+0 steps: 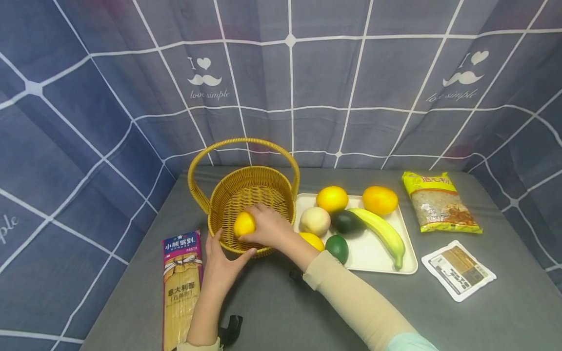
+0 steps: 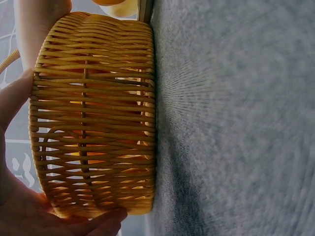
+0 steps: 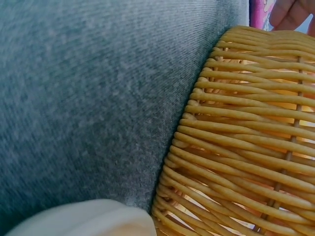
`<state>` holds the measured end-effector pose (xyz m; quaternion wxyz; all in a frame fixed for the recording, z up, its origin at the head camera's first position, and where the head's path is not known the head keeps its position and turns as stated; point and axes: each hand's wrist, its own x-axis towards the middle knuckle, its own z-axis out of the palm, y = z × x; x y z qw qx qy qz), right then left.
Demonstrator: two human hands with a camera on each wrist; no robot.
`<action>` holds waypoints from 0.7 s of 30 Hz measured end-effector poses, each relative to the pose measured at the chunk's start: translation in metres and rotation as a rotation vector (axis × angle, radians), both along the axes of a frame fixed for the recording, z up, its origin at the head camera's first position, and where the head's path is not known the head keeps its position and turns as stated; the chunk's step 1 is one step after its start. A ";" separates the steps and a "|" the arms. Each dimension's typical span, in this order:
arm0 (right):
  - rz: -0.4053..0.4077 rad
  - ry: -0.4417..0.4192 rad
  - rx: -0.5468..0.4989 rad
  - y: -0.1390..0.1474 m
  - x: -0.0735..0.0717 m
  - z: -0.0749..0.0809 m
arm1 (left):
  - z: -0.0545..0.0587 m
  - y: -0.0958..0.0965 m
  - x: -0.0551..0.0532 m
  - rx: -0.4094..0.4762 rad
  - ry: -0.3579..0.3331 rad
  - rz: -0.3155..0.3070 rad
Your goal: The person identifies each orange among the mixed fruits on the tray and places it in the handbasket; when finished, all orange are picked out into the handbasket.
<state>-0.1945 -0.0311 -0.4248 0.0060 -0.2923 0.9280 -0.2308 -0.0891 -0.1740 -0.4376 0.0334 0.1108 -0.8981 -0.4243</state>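
Note:
A wicker basket point(image 1: 252, 178) with a tall arched handle stands at the back of the table. My right hand point(image 1: 269, 228) reaches inside it and holds a rounded yellow fruit point(image 1: 244, 224), with the fingers over its far side. My left hand point(image 1: 225, 261) grips the basket's near left side, the thumb at the front rim and the fingers round the outer wall. In the left wrist view, that thumb point(image 2: 17, 96) touches the rim and fingertips point(image 2: 110, 219) lie against the weave. Through the gaps in the weave, orange-yellow colour shows.
Right of the basket, a cream tray point(image 1: 377, 261) holds a banana point(image 1: 386, 236), a dark avocado point(image 1: 348, 222), a green fruit point(image 1: 337, 249), a pale round fruit point(image 1: 314, 221) and several yellow-orange fruits. A pasta pack point(image 1: 180, 287) lies left; a yellow bag point(image 1: 441, 202) and white packet point(image 1: 458, 270) lie right.

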 end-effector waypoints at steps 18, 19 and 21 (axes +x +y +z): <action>-0.014 -0.008 0.020 -0.001 0.003 0.001 | -0.002 -0.002 0.000 0.008 -0.032 0.006; -0.018 -0.008 0.018 -0.001 0.002 0.001 | -0.002 -0.002 0.000 0.008 -0.033 0.007; -0.026 -0.004 0.010 0.000 0.002 0.002 | -0.002 -0.002 -0.001 0.008 -0.033 0.006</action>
